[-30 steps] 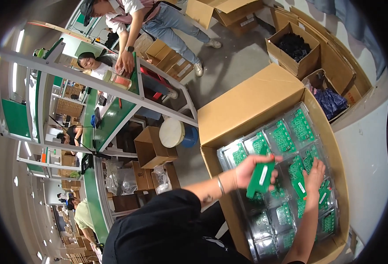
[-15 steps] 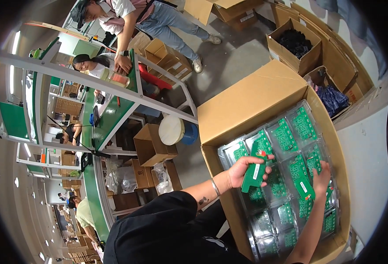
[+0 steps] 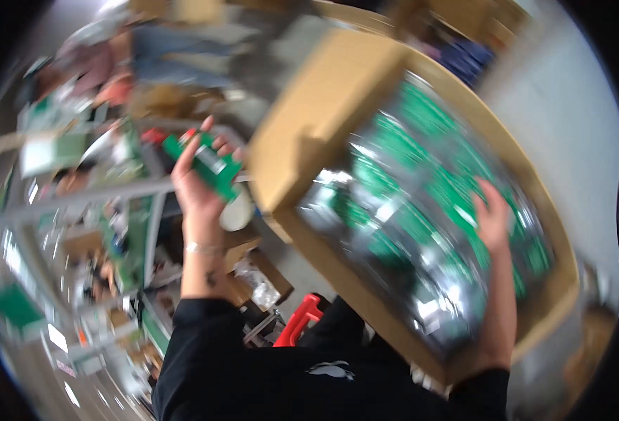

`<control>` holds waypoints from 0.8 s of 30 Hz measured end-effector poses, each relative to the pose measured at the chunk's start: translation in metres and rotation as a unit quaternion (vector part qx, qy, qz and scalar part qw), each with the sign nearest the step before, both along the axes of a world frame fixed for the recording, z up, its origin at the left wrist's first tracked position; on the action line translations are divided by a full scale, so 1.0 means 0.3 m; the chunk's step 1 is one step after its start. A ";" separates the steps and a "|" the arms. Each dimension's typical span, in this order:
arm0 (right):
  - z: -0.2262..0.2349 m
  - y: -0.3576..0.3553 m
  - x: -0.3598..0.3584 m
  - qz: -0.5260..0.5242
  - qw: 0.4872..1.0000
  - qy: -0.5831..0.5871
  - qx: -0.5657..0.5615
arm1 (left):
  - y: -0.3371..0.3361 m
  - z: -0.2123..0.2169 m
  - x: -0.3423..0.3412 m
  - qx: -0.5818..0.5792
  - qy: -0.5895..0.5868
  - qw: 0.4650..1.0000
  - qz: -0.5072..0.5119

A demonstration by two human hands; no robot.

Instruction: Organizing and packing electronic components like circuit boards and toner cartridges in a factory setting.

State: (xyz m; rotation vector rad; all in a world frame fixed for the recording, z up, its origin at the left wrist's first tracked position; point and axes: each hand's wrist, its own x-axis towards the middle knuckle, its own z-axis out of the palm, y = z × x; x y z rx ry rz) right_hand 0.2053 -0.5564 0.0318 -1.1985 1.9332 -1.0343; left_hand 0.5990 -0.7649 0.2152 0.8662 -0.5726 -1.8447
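Out to the left, beyond the carton's side, my left hand [image 3: 198, 184] is closed around a green circuit board [image 3: 226, 184] with a white label and a red part near its top. My right hand [image 3: 493, 221] is over the right half of the large carton [image 3: 337, 91], low above the boards, with thumb and fingers apart. Clear plastic trays [image 3: 422, 277] fill the carton, with several green circuit boards [image 3: 372, 172] in their compartments. Blur hides whether my right fingertips touch a board.
Beside my legs is a red object like a stool or handle [image 3: 299, 321]. A small carton with clear plastic bags [image 3: 259, 284] lies left of the large carton. Metal-framed workbenches [image 3: 151, 231] run along the left. Another person [image 3: 99, 59] is at the upper left.
The view has turned and blurred. My left hand has carried the circuit board from above the trays out past the carton's left side. My right hand remains over the boards.
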 end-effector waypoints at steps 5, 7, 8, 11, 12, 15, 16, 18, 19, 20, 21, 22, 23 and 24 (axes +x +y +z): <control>-0.073 0.030 0.046 -0.038 0.996 0.055 -0.052 | 0.258 -0.250 -0.184 0.213 0.002 0.969 -0.122; -0.035 0.094 0.001 -0.090 0.996 -0.001 0.017 | 0.344 -0.332 -0.263 0.283 0.025 0.945 -0.162; -0.020 0.111 -0.015 -0.124 0.988 -0.075 0.062 | 0.384 -0.357 -0.297 0.310 0.021 0.935 -0.171; -0.014 0.123 -0.038 -0.059 0.996 -0.050 0.054 | 0.453 -0.393 -0.344 0.350 0.032 0.913 -0.210; -0.015 0.117 -0.032 -0.006 0.999 -0.025 0.048 | 0.465 -0.399 -0.353 0.356 0.033 0.910 -0.211; -0.002 0.090 0.008 0.024 0.997 -0.061 0.044 | 0.473 -0.411 -0.357 0.355 0.028 0.909 -0.215; 0.003 0.085 0.013 0.042 0.994 -0.074 0.067 | 0.471 -0.411 -0.358 0.355 0.026 0.910 -0.215; -0.012 0.081 0.014 0.043 0.994 -0.083 0.063 | 0.464 -0.410 -0.359 0.334 0.021 0.916 -0.221; -0.018 0.081 0.014 0.033 0.995 -0.076 0.059 | 0.463 -0.409 -0.360 0.335 0.020 0.916 -0.221; -0.022 0.083 0.014 0.024 0.996 -0.068 0.055 | 0.461 -0.410 -0.361 0.329 0.022 0.917 -0.224; -0.025 0.088 0.012 0.023 0.996 -0.068 0.055 | 0.462 -0.411 -0.361 0.324 0.024 0.918 -0.227; -0.028 0.091 0.006 0.002 0.998 -0.049 0.031 | 0.464 -0.416 -0.360 0.324 0.024 0.918 -0.226; -0.029 0.095 0.000 -0.020 0.999 -0.029 0.006 | 0.467 -0.424 -0.358 0.318 0.043 0.918 -0.234; -0.027 0.100 -0.012 -0.019 0.999 -0.030 0.006 | 0.470 -0.429 -0.357 0.312 0.063 0.917 -0.241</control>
